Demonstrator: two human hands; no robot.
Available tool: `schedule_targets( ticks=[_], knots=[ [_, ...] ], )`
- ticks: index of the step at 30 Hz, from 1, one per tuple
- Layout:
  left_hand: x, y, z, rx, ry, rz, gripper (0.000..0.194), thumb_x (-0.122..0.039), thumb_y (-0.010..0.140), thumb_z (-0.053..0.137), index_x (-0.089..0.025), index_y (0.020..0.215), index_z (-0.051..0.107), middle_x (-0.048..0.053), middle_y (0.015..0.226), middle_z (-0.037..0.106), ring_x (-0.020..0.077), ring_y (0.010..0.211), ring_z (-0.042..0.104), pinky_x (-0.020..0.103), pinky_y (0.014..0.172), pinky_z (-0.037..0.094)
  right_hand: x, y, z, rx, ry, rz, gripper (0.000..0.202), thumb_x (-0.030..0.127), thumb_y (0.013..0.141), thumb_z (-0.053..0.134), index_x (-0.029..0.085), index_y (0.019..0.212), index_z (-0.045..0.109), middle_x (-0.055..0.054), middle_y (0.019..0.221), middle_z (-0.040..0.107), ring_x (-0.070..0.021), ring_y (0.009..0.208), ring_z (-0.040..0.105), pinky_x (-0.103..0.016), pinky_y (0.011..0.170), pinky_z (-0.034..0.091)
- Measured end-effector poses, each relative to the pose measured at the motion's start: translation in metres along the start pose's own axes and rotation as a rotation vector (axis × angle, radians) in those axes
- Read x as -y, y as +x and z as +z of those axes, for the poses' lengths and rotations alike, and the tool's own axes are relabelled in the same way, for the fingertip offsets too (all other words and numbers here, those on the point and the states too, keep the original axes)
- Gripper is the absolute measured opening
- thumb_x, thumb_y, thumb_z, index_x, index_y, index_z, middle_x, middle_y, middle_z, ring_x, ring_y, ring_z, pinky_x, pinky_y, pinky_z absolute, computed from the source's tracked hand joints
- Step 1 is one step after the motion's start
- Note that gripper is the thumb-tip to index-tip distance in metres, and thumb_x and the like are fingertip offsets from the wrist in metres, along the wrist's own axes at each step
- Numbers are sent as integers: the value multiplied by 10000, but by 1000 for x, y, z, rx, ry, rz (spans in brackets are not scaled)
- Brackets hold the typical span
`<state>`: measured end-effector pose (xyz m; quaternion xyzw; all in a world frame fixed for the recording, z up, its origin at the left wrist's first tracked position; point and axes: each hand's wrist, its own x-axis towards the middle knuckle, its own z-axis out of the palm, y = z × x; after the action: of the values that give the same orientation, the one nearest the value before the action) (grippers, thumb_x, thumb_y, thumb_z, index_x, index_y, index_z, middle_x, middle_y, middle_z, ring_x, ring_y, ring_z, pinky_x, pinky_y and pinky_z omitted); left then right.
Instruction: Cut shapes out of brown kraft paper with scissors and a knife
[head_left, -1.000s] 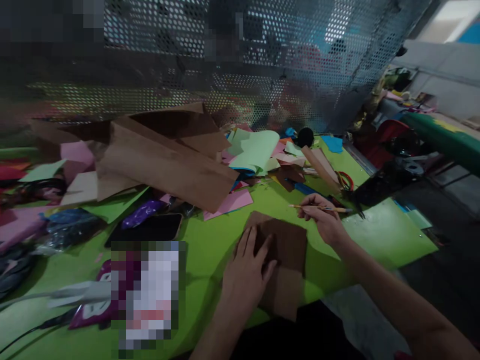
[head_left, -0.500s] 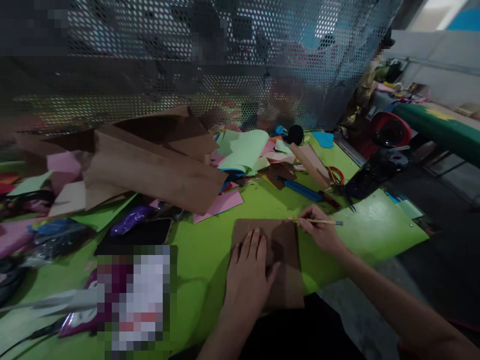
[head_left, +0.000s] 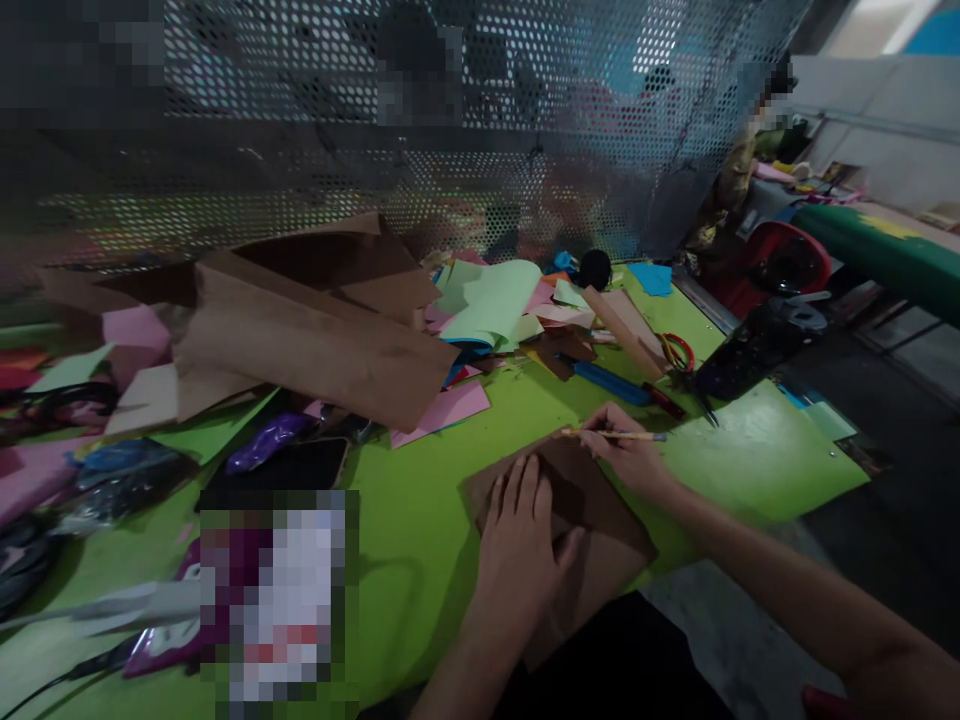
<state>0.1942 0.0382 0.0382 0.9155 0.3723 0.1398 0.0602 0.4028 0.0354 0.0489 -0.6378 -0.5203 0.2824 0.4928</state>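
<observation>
Left hand (head_left: 519, 545): laid flat on a brown card (head_left: 604, 535), fingers extended and nearly together, thumb set apart. Right hand (head_left: 631, 458): pinching a pencil (head_left: 619, 435) between thumb and fingers, its point directed left at the card's far edge; contact between point and card cannot be determined. The card lies skewed on the green table (head_left: 409, 560), directly before the person, its near part beside dark clothing (head_left: 600, 665). Beyond the right hand: a blue tool (head_left: 611, 384), scissors (head_left: 681, 352) and a black bottle (head_left: 754, 350). Beyond the card, to the left: a pink sheet (head_left: 450, 408), beside a large folded brown paper (head_left: 322, 345). Nearer, left: a phone (head_left: 311, 465), partly covered by a purple packet (head_left: 266, 445).
</observation>
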Motion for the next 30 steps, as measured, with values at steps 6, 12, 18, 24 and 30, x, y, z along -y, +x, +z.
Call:
schedule_targets(
  ticks=[6, 12, 18, 24, 30],
  knots=[
    [2, 0, 0, 36, -57, 44, 550, -442, 941, 528, -281, 1464, 481, 45, 1594, 382, 339, 1447, 332, 572, 1135, 343, 3, 2, 3, 7, -66, -15, 178, 377, 894, 589, 241, 799, 526, 12, 725, 577, -171, 682, 533, -291, 616, 439],
    [2, 0, 0, 32, -35, 50, 558, -441, 935, 537, -261, 1461, 490, 59, 1581, 403, 351, 1438, 337, 572, 1127, 353, 7, 0, 4, 21, -107, -30, 162, 371, 883, 590, 243, 803, 531, 9, 733, 611, -174, 686, 559, -285, 616, 434],
    [2, -1, 0, 32, -47, 50, 558, -455, 942, 526, -256, 1462, 492, 68, 1584, 396, 355, 1442, 335, 579, 1132, 345, 2, -1, 7, 38, -173, -49, 110, 323, 893, 599, 241, 832, 558, 8, 762, 642, -170, 697, 587, -285, 633, 439],
    [3, -1, 1, 19, -35, 62, 579, -445, 942, 532, -256, 1484, 462, 75, 1590, 385, 360, 1445, 330, 582, 1126, 353, 2, -3, 8, 13, -226, -46, 98, 309, 894, 593, 248, 820, 569, 2, 757, 659, -181, 684, 602, -302, 630, 451],
    [3, -1, 2, 18, -37, 59, 581, -468, 936, 536, -257, 1474, 475, 70, 1590, 385, 357, 1441, 338, 585, 1123, 357, 6, -3, 9, 15, -180, -57, 119, 339, 917, 576, 249, 841, 563, 6, 784, 666, -179, 709, 619, -292, 631, 462]
  ],
)
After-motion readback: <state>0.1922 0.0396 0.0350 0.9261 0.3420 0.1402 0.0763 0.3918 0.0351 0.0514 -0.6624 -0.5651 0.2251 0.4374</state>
